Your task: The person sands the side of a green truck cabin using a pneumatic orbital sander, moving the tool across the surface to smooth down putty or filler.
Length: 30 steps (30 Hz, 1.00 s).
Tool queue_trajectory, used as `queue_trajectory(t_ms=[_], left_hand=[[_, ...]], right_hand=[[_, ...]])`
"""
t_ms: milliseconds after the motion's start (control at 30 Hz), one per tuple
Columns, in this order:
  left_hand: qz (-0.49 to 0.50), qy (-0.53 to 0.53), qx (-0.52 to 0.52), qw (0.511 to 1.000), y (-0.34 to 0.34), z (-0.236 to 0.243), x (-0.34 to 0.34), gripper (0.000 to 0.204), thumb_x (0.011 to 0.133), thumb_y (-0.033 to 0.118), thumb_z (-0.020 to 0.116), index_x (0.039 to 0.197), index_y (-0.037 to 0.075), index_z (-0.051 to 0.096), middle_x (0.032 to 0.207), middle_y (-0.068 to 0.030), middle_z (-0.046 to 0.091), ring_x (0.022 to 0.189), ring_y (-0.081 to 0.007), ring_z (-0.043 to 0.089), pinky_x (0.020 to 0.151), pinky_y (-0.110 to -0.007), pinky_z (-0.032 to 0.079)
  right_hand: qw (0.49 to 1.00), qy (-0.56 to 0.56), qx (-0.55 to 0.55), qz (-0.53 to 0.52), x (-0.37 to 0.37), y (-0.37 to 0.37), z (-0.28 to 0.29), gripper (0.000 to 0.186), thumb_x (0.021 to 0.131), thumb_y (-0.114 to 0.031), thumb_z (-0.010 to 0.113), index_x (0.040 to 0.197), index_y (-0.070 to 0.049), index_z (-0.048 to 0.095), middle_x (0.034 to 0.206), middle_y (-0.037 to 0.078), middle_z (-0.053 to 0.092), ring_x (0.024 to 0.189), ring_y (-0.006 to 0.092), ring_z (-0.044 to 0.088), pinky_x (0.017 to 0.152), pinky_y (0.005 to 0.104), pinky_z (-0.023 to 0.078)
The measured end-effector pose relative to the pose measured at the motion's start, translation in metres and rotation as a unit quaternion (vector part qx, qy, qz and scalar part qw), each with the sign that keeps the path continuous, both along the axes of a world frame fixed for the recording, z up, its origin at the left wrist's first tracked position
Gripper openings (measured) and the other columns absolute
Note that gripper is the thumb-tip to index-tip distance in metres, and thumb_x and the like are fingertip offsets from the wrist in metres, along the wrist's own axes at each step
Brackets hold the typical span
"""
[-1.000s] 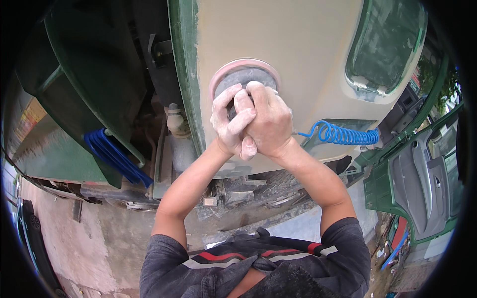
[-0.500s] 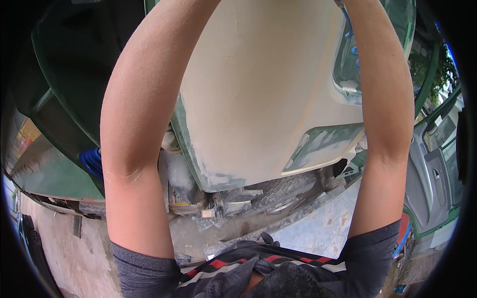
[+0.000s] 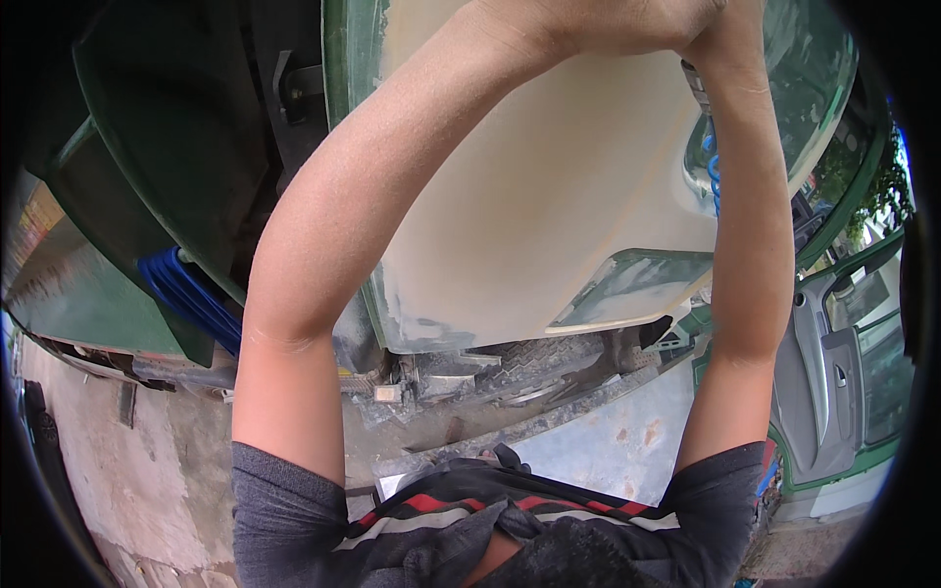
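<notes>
Both my arms reach up over a large green vehicle panel (image 3: 529, 216) coated in beige filler, with bare green and grey patches along its edges. At the top edge, my left hand (image 3: 637, 22) is bent across toward the right one and meets it. My right hand (image 3: 730, 37) is beside a metal air fitting (image 3: 696, 86), from which a blue coiled hose (image 3: 714, 171) runs down behind the wrist. The fitting appears to belong to an air tool under the hands, whose body is hidden. Fingers of both hands are cut off or covered.
A recessed green opening (image 3: 637, 279) lies in the panel's lower right. Dark green bodywork and a blue cable bundle (image 3: 181, 289) are at left. An open vehicle door (image 3: 833, 382) stands at right. Below the panel are dusty metal parts (image 3: 490, 377) and a pale sheet (image 3: 588, 446).
My left forearm has swung to the right, bringing that hand into view against the right one. Both hands are closer to me, and the fitting and hose have come lower in view.
</notes>
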<state>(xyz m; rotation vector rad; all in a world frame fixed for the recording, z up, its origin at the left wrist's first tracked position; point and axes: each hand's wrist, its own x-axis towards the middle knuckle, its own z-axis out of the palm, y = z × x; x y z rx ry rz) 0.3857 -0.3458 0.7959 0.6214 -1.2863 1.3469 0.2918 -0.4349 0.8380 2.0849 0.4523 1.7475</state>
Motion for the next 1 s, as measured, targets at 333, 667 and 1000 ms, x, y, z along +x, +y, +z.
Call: queue_trajectory(t_ms=[333,667,1000], left_hand=[[-0.045,-0.012,0.047,0.998,-0.006,-0.169,-0.004,0.045,0.086,0.041,0.055,0.112,0.009,0.073,0.111,-0.0267,0.063,0.095,-0.0385,0.070,0.078,-0.044,0.060],[-0.073,0.075,0.161,0.981,0.010,-0.315,-0.025,0.045,0.084,0.038,0.056,0.119,0.018,0.074,0.125,-0.0274,0.061,0.112,-0.0462,0.066,0.097,-0.054,0.056],[0.059,0.310,0.081,0.945,0.103,-0.325,0.024,0.051,0.097,0.026,0.054,0.140,-0.002,0.051,0.145,-0.0258,0.047,0.132,-0.0408,0.048,0.112,-0.050,0.037]], right_hand=[[0.987,0.017,0.122,-0.099,-0.024,0.026,-0.175,0.023,0.076,-0.022,0.070,0.097,-0.012,0.066,0.098,0.004,0.058,0.086,0.0247,0.063,0.059,0.0360,0.056],[0.953,0.064,0.283,-0.087,-0.039,0.040,-0.320,0.017,0.087,-0.017,0.066,0.102,-0.010,0.070,0.104,0.008,0.062,0.088,0.0278,0.069,0.067,0.0386,0.057],[0.958,-0.013,0.260,-0.118,-0.029,0.047,-0.268,0.035,0.067,-0.016,0.086,0.095,-0.012,0.066,0.099,0.010,0.057,0.083,0.0287,0.065,0.066,0.0387,0.056]])
